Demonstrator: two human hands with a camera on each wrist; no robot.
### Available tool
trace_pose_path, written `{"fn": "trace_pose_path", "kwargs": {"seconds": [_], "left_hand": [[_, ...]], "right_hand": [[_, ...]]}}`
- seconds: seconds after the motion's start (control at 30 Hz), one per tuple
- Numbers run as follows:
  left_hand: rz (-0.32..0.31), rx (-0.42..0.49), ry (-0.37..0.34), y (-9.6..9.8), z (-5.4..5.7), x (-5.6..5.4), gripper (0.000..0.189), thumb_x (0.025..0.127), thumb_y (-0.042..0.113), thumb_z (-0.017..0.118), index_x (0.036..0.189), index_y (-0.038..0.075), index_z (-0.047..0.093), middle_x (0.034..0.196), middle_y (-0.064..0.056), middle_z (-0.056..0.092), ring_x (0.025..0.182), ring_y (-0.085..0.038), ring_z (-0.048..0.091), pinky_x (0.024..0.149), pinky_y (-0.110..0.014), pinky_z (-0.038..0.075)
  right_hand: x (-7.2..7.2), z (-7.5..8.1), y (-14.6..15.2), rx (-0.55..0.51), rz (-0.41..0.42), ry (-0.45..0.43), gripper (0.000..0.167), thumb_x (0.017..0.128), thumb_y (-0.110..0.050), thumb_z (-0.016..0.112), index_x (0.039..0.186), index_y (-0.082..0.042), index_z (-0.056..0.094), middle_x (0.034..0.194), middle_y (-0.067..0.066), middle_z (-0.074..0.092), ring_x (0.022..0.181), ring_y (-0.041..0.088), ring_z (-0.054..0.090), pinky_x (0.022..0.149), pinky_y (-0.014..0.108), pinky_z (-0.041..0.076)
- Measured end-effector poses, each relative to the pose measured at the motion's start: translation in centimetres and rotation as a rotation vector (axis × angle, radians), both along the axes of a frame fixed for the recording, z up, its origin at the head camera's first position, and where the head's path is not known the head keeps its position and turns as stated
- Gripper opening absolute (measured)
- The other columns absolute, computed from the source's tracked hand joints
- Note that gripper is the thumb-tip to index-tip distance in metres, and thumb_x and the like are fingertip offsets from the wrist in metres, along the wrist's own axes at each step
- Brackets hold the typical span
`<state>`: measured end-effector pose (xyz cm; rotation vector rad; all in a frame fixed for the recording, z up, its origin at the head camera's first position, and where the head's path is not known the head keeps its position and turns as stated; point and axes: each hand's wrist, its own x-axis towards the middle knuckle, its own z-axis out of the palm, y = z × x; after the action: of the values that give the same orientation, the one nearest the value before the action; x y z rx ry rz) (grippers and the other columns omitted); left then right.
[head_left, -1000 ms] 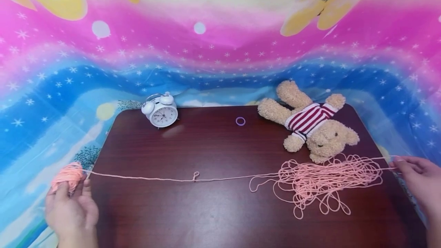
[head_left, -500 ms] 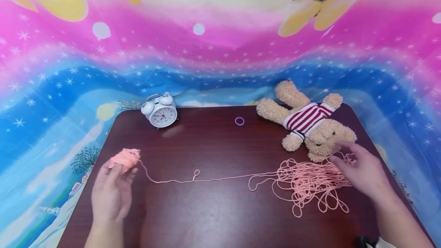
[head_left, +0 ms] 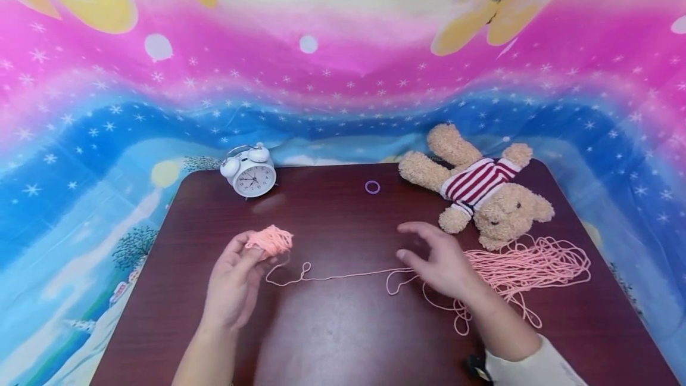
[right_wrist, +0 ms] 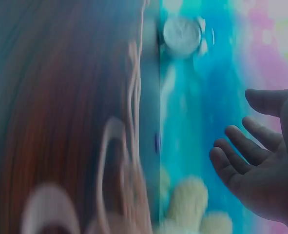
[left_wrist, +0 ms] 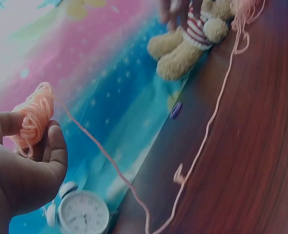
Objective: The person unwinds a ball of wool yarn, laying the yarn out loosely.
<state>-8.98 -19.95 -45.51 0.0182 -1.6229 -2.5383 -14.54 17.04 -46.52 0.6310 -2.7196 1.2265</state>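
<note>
My left hand [head_left: 233,282] grips a small wound ball of peach-pink yarn [head_left: 272,240] above the left-middle of the table, thumb and fingers curled round it. One strand [left_wrist: 107,153] hangs from the ball down to the tabletop. From there it runs past a small loop [head_left: 306,269] to a loose heap of yarn [head_left: 536,267] at the right. Over the table between the two, my right hand [head_left: 436,258] is in the air, holding nothing. Its fingers are spread and relaxed, as the right wrist view [right_wrist: 260,161] confirms. The forearm hides part of the heap.
A white twin-bell alarm clock [head_left: 252,173] stands at the back left of the dark wooden table [head_left: 332,338]. A purple ring [head_left: 372,187] lies near the back edge. Behind the heap lies a teddy bear [head_left: 485,186] in a striped shirt. A printed cloth [head_left: 332,100] surrounds the table.
My left hand has carried the ball right, from beyond the table's left edge, and the strand has slackened. My right hand has let go of the yarn heap's far end and moved left.
</note>
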Motion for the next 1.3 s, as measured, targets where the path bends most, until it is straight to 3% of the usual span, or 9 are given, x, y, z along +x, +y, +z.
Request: {"fn": "trace_pose_path", "kwargs": {"seconds": [0.37, 0.6, 0.7, 0.9, 1.1, 1.2, 1.3], "left_hand": [[-0.145, -0.034, -0.014, 3.4, 0.7, -0.4, 0.023, 0.101, -0.006, 0.051, 0.121, 0.005, 0.052, 0.108, -0.003, 0.069, 0.096, -0.014, 0.067, 0.088, -0.030, 0.057], [-0.200, -0.012, -0.006, 3.8, 1.2, -0.4, 0.022, 0.103, -0.003, 0.052, 0.122, 0.008, 0.052, 0.107, -0.001, 0.070, 0.095, -0.012, 0.067, 0.088, -0.028, 0.058], [-0.193, 0.015, 0.055, 3.5, 1.3, -0.4, 0.022, 0.103, -0.004, 0.048, 0.122, 0.007, 0.051, 0.108, -0.003, 0.068, 0.097, -0.014, 0.066, 0.090, -0.030, 0.056], [-0.174, 0.127, 0.186, 2.7, 1.6, -0.4, 0.021, 0.106, -0.004, 0.038, 0.120, 0.005, 0.051, 0.102, -0.005, 0.065, 0.099, -0.020, 0.064, 0.095, -0.032, 0.052], [-0.171, 0.168, 0.200, 2.4, 2.1, -0.1, 0.021, 0.106, -0.003, 0.036, 0.118, 0.007, 0.051, 0.100, -0.004, 0.064, 0.099, -0.019, 0.063, 0.093, -0.029, 0.050], [-0.171, 0.187, 0.217, 2.2, 2.2, 0.0, 0.023, 0.107, -0.003, 0.035, 0.120, 0.007, 0.051, 0.103, -0.005, 0.065, 0.100, -0.019, 0.064, 0.093, -0.029, 0.051], [-0.158, 0.201, 0.228, 1.9, 2.3, 0.0, 0.023, 0.107, -0.004, 0.035, 0.120, 0.006, 0.051, 0.103, -0.005, 0.065, 0.101, -0.019, 0.064, 0.093, -0.029, 0.051]], "right_hand": [[0.9, 0.6, -9.4, -0.189, 0.252, -0.133, 0.047, 0.090, -0.016, 0.081, 0.133, -0.012, 0.065, 0.129, 0.001, 0.071, 0.109, 0.019, 0.069, 0.096, 0.043, 0.057], [1.3, 0.4, -12.0, -0.221, 0.256, -0.189, 0.047, 0.087, -0.014, 0.082, 0.131, -0.008, 0.066, 0.116, 0.002, 0.075, 0.099, 0.019, 0.071, 0.090, 0.041, 0.059], [1.1, -0.1, -12.5, -0.115, 0.264, -0.198, 0.046, 0.088, -0.016, 0.082, 0.131, -0.009, 0.066, 0.116, 0.003, 0.073, 0.099, 0.022, 0.071, 0.090, 0.039, 0.058], [0.7, -1.7, -14.2, 0.293, 0.324, -0.064, 0.030, 0.088, -0.025, 0.080, 0.115, -0.014, 0.074, 0.105, -0.002, 0.073, 0.105, 0.020, 0.066, 0.096, 0.035, 0.052], [0.5, -2.8, -16.7, 0.577, 0.215, 0.005, 0.008, 0.083, -0.030, 0.082, 0.086, -0.023, 0.078, 0.090, -0.003, 0.071, 0.094, 0.021, 0.068, 0.086, 0.037, 0.056], [0.5, -3.2, -17.7, 0.663, 0.150, 0.015, 0.017, 0.084, -0.030, 0.081, 0.071, -0.023, 0.071, 0.084, -0.002, 0.069, 0.087, 0.022, 0.069, 0.073, 0.040, 0.059], [0.4, -3.5, -18.5, 0.688, 0.128, 0.021, 0.023, 0.088, -0.025, 0.074, 0.067, -0.022, 0.067, 0.079, -0.002, 0.069, 0.082, 0.022, 0.070, 0.064, 0.041, 0.059]]}}
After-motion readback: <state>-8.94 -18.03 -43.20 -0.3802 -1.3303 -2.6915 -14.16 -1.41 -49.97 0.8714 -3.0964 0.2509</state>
